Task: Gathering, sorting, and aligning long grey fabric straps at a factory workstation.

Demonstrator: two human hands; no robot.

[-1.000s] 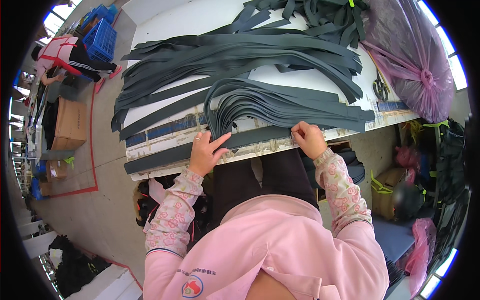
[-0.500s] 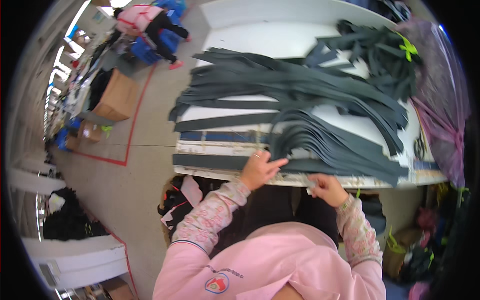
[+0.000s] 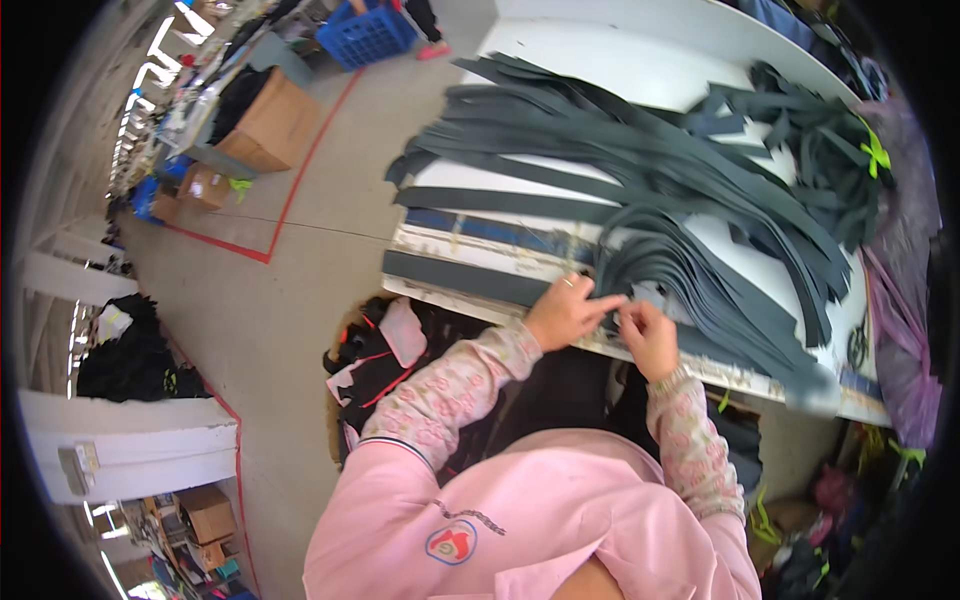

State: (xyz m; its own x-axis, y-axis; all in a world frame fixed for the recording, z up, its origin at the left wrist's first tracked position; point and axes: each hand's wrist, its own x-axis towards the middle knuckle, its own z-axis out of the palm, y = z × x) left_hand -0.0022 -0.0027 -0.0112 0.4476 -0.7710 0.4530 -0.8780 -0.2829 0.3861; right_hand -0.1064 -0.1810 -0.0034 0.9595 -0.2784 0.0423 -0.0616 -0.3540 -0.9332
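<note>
My left hand [image 3: 568, 312] rests on a single dark green-grey fabric strip [image 3: 470, 277] along the table's front edge, its index finger stretched to the right. Close to that fingertip, my right hand [image 3: 650, 338] is closed in a pinch; what it holds, if anything, is too small to make out. Just beyond both hands, a stack of similar strips [image 3: 690, 265] bends over in a loop, its ends fanning to the right. More long strips [image 3: 600, 150] lie in a loose layer across the white table [image 3: 560, 35].
A tangled strip heap [image 3: 820, 150] with a bright yellow-green tie lies at the far right, beside a purple plastic bag [image 3: 900, 300]. Scissors [image 3: 857, 345] lie near the right edge. A cardboard box [image 3: 270, 120] and blue crate [image 3: 367, 35] stand left, near another person's legs [image 3: 424, 22].
My right hand has risen from the table's front edge to my left fingertips. The view has shifted, so the table appears tilted and further right. The other person is now mostly out of view.
</note>
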